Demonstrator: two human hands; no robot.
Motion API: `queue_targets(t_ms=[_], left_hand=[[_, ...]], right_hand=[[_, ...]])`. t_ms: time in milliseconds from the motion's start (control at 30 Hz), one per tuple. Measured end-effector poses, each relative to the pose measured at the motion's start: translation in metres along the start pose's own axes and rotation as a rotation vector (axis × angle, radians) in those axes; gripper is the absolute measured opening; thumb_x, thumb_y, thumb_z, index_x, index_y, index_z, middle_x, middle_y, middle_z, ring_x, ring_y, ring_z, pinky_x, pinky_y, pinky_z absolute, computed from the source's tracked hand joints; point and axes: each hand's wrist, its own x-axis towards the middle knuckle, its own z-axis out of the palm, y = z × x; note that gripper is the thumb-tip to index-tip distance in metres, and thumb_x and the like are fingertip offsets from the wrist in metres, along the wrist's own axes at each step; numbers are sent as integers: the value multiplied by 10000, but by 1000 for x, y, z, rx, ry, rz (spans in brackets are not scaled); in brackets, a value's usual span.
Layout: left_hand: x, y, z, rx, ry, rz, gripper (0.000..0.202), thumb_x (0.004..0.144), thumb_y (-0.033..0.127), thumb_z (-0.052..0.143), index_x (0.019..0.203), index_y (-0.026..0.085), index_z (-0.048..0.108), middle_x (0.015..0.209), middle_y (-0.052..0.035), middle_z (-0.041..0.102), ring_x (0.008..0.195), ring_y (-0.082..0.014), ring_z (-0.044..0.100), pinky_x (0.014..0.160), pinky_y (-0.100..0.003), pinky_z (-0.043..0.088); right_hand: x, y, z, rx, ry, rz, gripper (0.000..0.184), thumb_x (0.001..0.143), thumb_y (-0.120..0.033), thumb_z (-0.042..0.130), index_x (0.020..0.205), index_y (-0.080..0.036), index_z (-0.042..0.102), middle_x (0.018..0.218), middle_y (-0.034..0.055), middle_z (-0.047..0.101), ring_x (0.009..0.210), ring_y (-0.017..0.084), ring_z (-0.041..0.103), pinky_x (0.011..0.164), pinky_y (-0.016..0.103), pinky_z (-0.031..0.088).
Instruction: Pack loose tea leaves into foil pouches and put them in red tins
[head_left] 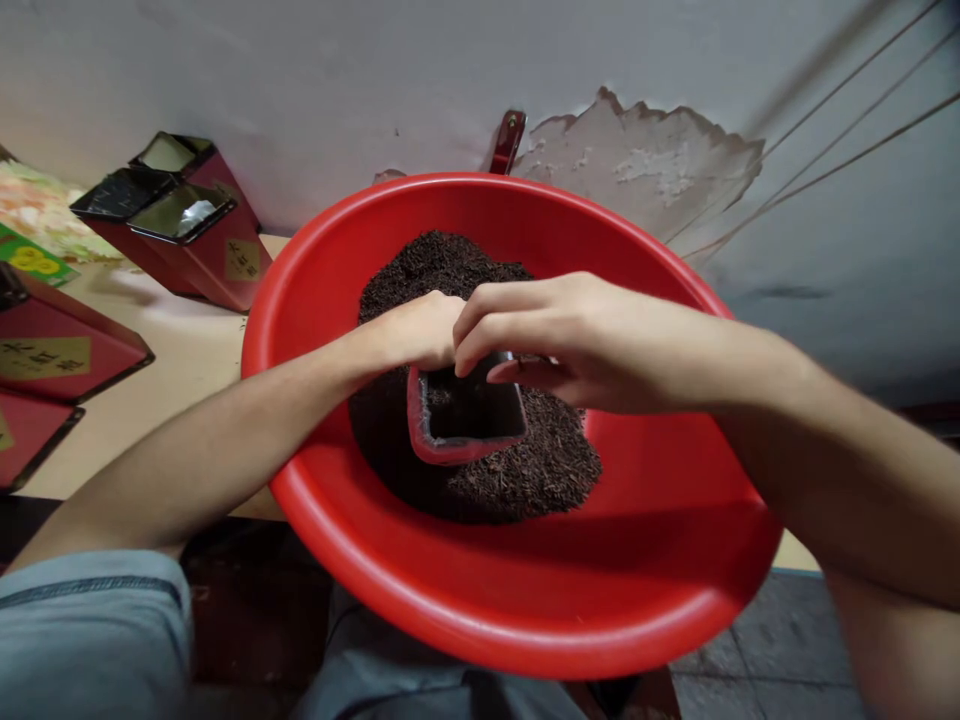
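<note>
A wide red plastic basin (645,560) holds a heap of dark, dry loose tea leaves (517,485). In the heap stands a squarish tin (450,452), its mouth facing up, with clear plastic film along the rim. My left hand (429,328) is closed on the tin's far left rim; its fingertips are hidden. My right hand (544,335) hangs over the tin's mouth with fingers curled down. A gap shows between its thumb and index finger, and I see nothing held there. The tin's inside is dark.
Open red tins (199,235) stand on the pale tabletop (176,375) at the left, and more red tins (56,345) are nearer. A dark red handle-like piece (508,140) shows behind the basin. Cords (832,130) run along the peeling wall (645,160).
</note>
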Motion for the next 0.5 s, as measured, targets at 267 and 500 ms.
queue_targets(t_ms=[267, 500], left_hand=[[-1, 4, -3, 100, -32, -164, 590, 824, 139, 546, 1410, 194, 582, 1235, -120, 745, 1037, -239, 724, 840, -281, 542], [-5, 8, -6, 90, -31, -174, 622, 844, 127, 527, 1463, 188, 540, 1257, -145, 739, 1062, -241, 730, 849, -283, 548]], right_hand=[[-11, 145, 17, -65, 284, 499, 605, 740, -242, 788, 1324, -215, 633, 1225, 105, 660, 1059, 260, 667, 945, 415, 571], [-16, 217, 107, -63, -114, 774, 1101, 696, -352, 879, 1613, -171, 296, 1585, 266, 304, 1454, 452, 385, 1179, 540, 359]])
